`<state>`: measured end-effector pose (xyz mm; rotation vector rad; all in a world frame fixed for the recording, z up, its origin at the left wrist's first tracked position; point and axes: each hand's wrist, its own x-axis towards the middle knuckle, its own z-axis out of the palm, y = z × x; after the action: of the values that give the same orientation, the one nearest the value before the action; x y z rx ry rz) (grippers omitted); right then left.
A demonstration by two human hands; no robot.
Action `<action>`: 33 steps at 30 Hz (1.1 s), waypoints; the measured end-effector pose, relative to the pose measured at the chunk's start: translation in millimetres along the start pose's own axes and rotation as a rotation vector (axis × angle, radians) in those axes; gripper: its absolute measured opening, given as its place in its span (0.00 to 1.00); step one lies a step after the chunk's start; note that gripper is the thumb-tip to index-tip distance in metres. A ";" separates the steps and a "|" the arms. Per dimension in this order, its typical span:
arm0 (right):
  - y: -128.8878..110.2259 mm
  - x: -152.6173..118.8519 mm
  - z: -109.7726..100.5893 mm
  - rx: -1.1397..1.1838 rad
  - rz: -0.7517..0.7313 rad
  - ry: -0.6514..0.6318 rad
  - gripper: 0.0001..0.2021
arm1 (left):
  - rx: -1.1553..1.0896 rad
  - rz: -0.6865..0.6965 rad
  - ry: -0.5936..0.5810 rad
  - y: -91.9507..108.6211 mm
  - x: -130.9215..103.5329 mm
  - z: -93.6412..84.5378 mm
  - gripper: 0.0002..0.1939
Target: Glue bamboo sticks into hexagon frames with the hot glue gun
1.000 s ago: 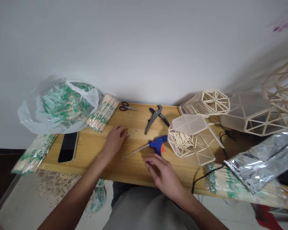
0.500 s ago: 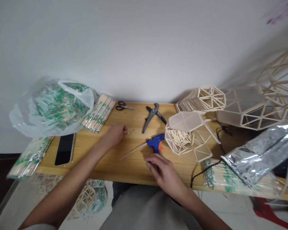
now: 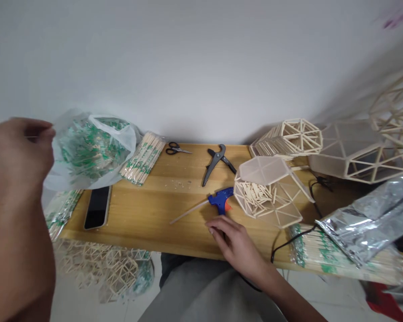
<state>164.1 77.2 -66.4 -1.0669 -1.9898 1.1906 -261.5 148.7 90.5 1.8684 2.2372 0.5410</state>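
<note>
On the left end of the wooden surface (image 3: 137, 219), a see-through white bag (image 3: 87, 180) was full of green-and-clear wrappers (image 3: 97, 147). A clear pack (image 3: 144, 156) of long sticks sat just beside it. Across on the right was a stick box (image 3: 290, 210) with many sides, and lots of short sticks (image 3: 255, 194) lay in a pile inside. A cloudy flat panel (image 3: 263, 170) with stick lines on it stood at the box's back. A shiny silver packet (image 3: 369, 223) lay partly over another pack of sticks (image 3: 325, 250).

Half a second before, the person's left hand (image 3: 20, 147) was down by the little wood bits (image 3: 181, 184). Now it was up at the far left, next to the white bag, and the bits showed on the wood. Its finger and thumb tips were close together, but I couldn't tell if they pinched anything. The right hand (image 3: 237, 243) stayed near the front edge, its fingers bent in, and I couldn't tell if they held something.

The blue glue gun (image 3: 221, 199) lay in the middle, just past the right hand, with its long glue stick (image 3: 190, 212) pointing left. The gray cutter (image 3: 216, 163) and small scissors (image 3: 177, 150) lay farther back, and a phone (image 3: 97, 208) lay near the white bag.
</note>
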 end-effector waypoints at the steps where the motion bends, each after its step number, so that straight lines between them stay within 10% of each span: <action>1: -1.3 -0.1 0.0 -0.002 0.001 -0.009 0.11 | 0.002 -0.008 0.018 1.3 -1.1 -1.6 0.20; 7: -5.3 0.9 3.6 -0.005 0.015 -0.078 0.12 | 0.019 0.101 0.212 18.4 -15.0 53.2 0.19; 11: -7.9 2.7 4.6 -0.021 0.000 -0.119 0.12 | -0.110 0.372 -0.296 23.4 -22.5 130.7 0.20; 15: -9.4 0.2 2.4 -0.041 0.011 -0.153 0.11 | -0.148 0.453 -0.502 26.1 -13.1 177.9 0.16; 29: -3.4 -6.8 -0.4 -0.025 0.025 -0.133 0.10 | -0.059 0.503 -0.576 41.4 4.8 192.7 0.08; 33: -4.4 -6.9 -3.5 -0.022 0.033 -0.138 0.10 | -0.016 0.423 -0.505 44.7 -3.0 159.8 0.11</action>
<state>168.9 71.5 -61.4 -1.0580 -2.1019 1.2942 -162.5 178.2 -39.3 2.1773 1.5283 0.1105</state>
